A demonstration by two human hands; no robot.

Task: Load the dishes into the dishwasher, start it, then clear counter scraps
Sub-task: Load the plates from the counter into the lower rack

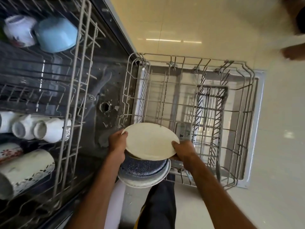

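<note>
Glossy cream floor tiles [206, 22] span 12 to 4 o'clock, mirroring strip lights; the dishwasher's lower rack [251, 96] sits pulled out over the open door [260, 116] at 3 o'clock; the upper rack [77, 66] at 9 o'clock carries white mugs [49, 129] and a pale blue bowl [56, 34]; their print is too blurred to read. At 6 o'clock the left hand [117, 142] curls round a stack, a blue speckled bowl [142, 167] on a white plate [145, 183]; the right hand [184, 151] pinches the cream plate [150, 141] on top.

Head camera looks steeply down, close above the pulled-out lower rack [189, 103].
</note>
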